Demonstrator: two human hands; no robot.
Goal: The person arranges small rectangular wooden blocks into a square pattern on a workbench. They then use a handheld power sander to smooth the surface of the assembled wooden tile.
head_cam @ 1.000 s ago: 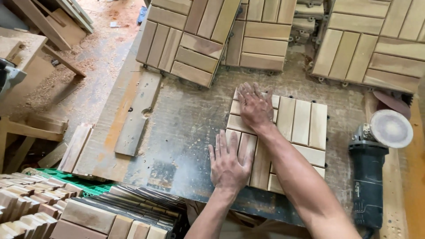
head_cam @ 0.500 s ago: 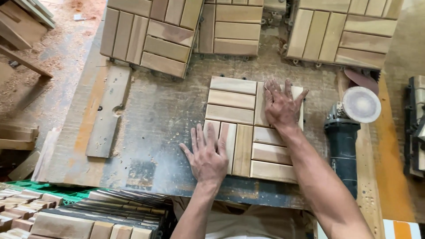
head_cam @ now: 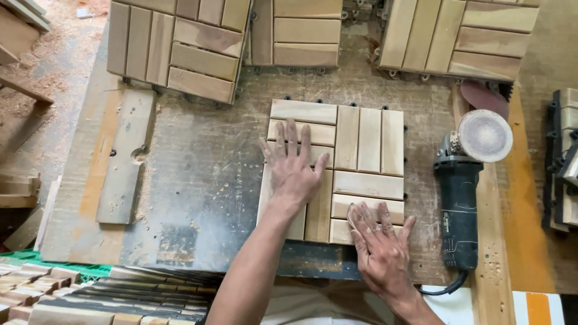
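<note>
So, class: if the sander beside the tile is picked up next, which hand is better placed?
Probably the right hand. It lies flat on the wooden tile at its near right corner, close to the grinder-style sander. The left hand rests on the tile's left half, farther away.

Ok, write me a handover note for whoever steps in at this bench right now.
Left hand: flat, fingers spread, pressed on the left half of the wooden slat tile lying face up in the middle of the workbench. It holds nothing.
Right hand: flat on the tile's near right corner, also holding nothing.
Angle grinder: lies untouched just right of the tile, sanding disc up, cord trailing off the near edge.
Three more slat tiles lie along the far edge of the bench; a stack of slats sits near left.
Done: tile laid flat and squared up under both hands.
Left: any sanding; the grinder is not picked up yet.
</note>
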